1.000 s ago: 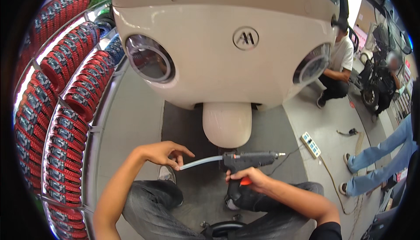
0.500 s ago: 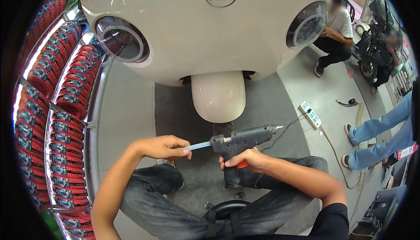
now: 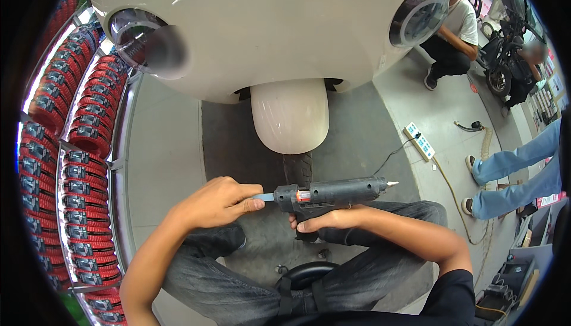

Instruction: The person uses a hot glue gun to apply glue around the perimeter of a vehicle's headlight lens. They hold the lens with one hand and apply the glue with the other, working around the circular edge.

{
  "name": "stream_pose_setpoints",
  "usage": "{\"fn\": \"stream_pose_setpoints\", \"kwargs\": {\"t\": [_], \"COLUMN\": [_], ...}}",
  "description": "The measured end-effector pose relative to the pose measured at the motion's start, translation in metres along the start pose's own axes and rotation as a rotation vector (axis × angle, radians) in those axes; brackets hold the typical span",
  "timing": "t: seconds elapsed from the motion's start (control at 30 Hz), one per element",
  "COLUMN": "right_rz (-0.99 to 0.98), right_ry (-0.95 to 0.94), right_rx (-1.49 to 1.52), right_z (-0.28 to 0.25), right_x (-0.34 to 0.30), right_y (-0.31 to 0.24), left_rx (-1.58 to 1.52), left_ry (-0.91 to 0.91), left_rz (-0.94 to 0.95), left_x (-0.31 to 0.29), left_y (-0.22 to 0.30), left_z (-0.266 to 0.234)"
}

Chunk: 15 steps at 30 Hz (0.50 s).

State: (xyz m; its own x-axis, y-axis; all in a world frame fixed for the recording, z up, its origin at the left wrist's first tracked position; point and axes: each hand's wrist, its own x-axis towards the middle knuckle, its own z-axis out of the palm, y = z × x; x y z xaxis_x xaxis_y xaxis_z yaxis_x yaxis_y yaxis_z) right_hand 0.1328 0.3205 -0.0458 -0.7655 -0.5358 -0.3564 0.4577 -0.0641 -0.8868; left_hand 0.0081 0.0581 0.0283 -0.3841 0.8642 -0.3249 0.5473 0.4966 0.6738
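A black hot glue gun (image 3: 342, 192) lies level above my lap, its pale nozzle to the right. My right hand (image 3: 327, 220) is wrapped round its handle from below; most of the trigger and grip is hidden. A short length of bluish glue stick (image 3: 268, 197) sticks out of the gun's rear end. Thumb and fingers of my left hand (image 3: 229, 202) pinch that outer end, close to the gun's back.
Ahead stands a cream vehicle front with a mudguard (image 3: 291, 118) over a tyre. A white power strip (image 3: 420, 141) lies right on the floor. Shelves of red tyre-like rolls (image 3: 86, 201) line the left. A person in jeans (image 3: 517, 171) stands right; others crouch or sit farther back.
My left hand has come nearer the glue gun, and less of the glue stick shows outside it. The gun has turned to lie more level. The view has shifted slightly.
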Motion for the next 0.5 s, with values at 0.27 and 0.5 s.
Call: {"fn": "stream_pose_setpoints", "kwargs": {"t": [0.27, 0.5], "right_rz": [-0.106, -0.166], "right_ry": [-0.027, 0.008], "right_rx": [-0.128, -0.263], "right_z": [0.002, 0.003], "right_x": [-0.002, -0.009], "right_y": [-0.014, -0.029], "left_rx": [0.142, 0.260], "left_ry": [0.320, 0.352], "left_rz": [0.129, 0.212], "left_x": [-0.005, -0.004], "left_y": [0.019, 0.022], "left_z": [0.003, 0.004]}}
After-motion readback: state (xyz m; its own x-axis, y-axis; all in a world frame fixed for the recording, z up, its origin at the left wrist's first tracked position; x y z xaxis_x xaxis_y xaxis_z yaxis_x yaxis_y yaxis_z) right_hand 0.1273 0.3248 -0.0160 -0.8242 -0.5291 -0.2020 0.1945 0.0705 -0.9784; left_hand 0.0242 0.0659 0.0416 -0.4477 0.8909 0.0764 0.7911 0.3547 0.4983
